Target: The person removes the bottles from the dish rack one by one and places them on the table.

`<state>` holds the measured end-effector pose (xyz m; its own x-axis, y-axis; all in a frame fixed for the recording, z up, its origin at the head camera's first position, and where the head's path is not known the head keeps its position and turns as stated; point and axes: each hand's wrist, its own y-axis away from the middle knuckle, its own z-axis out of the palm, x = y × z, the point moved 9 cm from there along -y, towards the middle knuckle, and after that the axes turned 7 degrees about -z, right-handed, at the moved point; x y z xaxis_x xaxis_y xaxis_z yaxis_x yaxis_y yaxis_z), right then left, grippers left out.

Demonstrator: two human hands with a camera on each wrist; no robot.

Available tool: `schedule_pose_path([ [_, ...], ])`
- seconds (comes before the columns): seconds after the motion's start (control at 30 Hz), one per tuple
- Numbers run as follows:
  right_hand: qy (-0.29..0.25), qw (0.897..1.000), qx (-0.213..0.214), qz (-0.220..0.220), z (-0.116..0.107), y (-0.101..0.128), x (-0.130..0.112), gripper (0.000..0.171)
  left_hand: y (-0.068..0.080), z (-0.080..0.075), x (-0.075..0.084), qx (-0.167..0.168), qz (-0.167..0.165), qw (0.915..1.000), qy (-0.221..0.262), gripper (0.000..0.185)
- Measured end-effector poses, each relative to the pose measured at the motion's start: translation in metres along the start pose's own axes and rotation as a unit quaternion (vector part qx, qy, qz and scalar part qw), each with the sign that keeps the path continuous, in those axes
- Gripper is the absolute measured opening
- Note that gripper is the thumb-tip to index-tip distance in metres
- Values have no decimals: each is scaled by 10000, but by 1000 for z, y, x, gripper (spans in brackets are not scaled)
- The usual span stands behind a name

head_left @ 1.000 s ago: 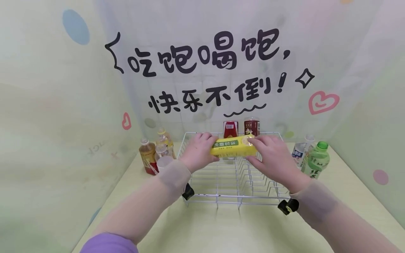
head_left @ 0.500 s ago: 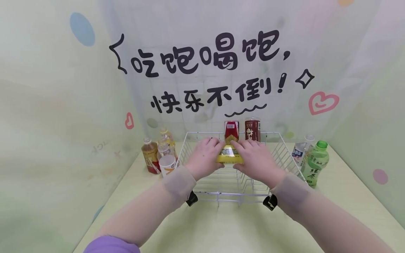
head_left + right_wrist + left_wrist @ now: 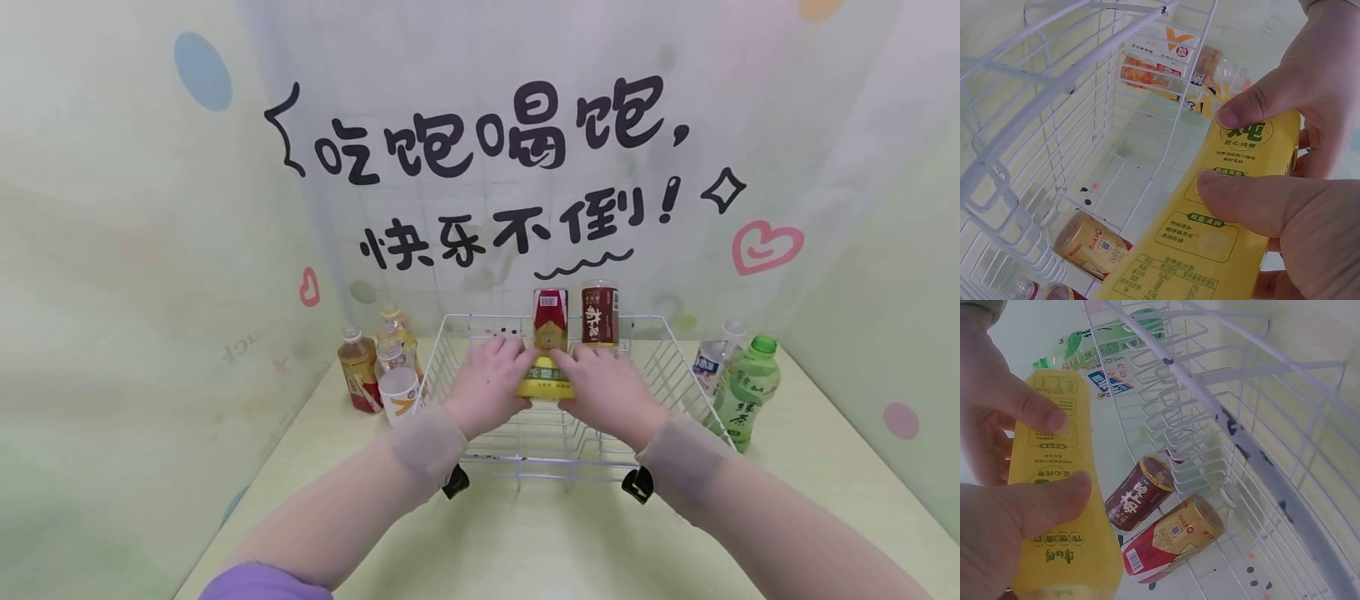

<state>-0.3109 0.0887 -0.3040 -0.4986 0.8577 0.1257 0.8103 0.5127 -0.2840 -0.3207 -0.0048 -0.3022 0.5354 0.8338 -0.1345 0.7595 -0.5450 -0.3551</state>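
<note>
Both hands grip a yellow drink bottle (image 3: 546,382) from its two sides, over the white wire dish rack (image 3: 517,460). My left hand (image 3: 487,387) and right hand (image 3: 611,400) lie close together, fingers curled round it. The wrist views show thumbs pressing on its printed yellow label (image 3: 1054,456), with several fingers hidden behind. Past the hands, at the rack's back, stand a red-and-gold bottle (image 3: 551,310) and a dark brown bottle (image 3: 598,312). In the left wrist view their clear necks point toward the wires.
Left of the rack are a brown-and-red bottle (image 3: 360,375), a yellowish bottle (image 3: 401,325) and a white-labelled one (image 3: 397,393). On the right stand a green bottle (image 3: 750,387) and a blue-labelled clear bottle (image 3: 708,365). A printed wall rises behind.
The yellow bottle has turned from lying crosswise to end-on, and has come lower toward the rack. My hands have drawn together around it, the right one moving leftward.
</note>
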Motion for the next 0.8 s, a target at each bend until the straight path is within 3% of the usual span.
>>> schedule_pose_path([
  [0.3,-63,10000,-9,6,2,2,1,71,7,4,-1,-225,-154,9996,79,83],
  [0.5,-435,9989,-69,165,7,9,10,70,21,1,-10,-325,-274,9983,387,87],
  [0.63,-631,9977,-8,265,10,17,21,72,38,-3,-19,-141,-466,9959,765,82],
  [0.8,-628,9976,71,288,10,29,31,72,61,-6,-34,316,-648,9910,1125,73],
])
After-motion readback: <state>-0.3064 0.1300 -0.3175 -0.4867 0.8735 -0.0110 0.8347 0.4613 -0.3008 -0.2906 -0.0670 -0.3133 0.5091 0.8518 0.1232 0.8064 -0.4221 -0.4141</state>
